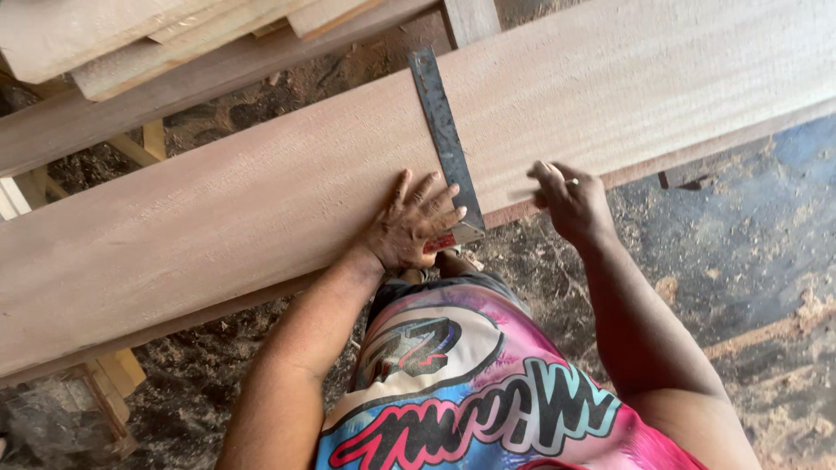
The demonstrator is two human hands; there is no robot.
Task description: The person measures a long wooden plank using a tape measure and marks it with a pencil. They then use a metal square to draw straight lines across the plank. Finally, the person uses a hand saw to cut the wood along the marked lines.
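A long, wide reddish wooden plank (261,200) runs across the view from lower left to upper right. A metal try square (446,139) lies across it, its blade pointing away from me. My left hand (409,226) presses flat on the plank and on the square's stock at the near edge, fingers spread. My right hand (566,200) rests at the plank's near edge to the right of the square, fingers closed on a thin pencil-like marker (570,182) whose tip barely shows.
More planks (131,52) are stacked at the upper left. A wooden frame (104,383) supports the plank at lower left. The ground (740,261) is dark, littered with sawdust and shavings.
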